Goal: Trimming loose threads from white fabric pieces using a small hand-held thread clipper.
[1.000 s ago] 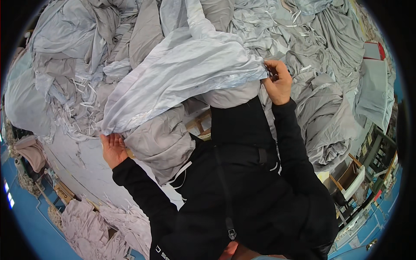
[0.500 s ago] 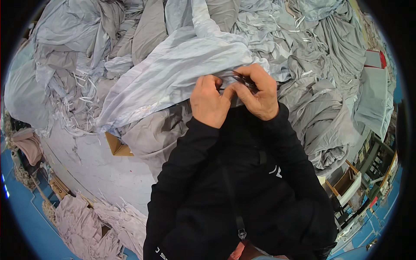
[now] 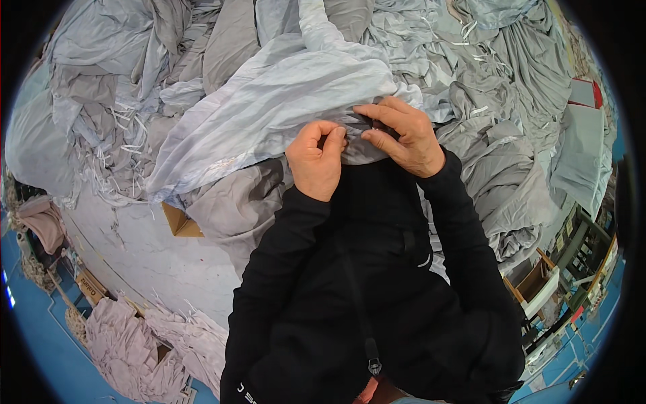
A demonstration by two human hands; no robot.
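Observation:
Light blue-grey patterned fabric (image 3: 289, 87) lies in folds in front of me, with a plain grey side (image 3: 367, 153) turned up near my body. At its near edge my left hand (image 3: 315, 158) is closed, thumb and forefinger pinched together; what is between the fingertips is too small to make out. Just to its right, my right hand (image 3: 407, 138) curls around a small dark tool that looks like thread snips (image 3: 365, 119). Their dark tips point left toward the left fingertips, and most of the tool is hidden in the palm. The two hands are slightly apart.
Heaps of grey fabric with white ties (image 3: 131, 128) cover much of the pale table (image 3: 148, 256). A brown cardboard piece (image 3: 180, 221) sits at the left. Pinkish cloth (image 3: 128, 350) is piled at lower left; a wooden box (image 3: 538, 289) stands at right.
My hands have moved apart, the left one slightly left and down, the right one slightly right. The fingertips that were together are now separated. The snips remain in my right hand.

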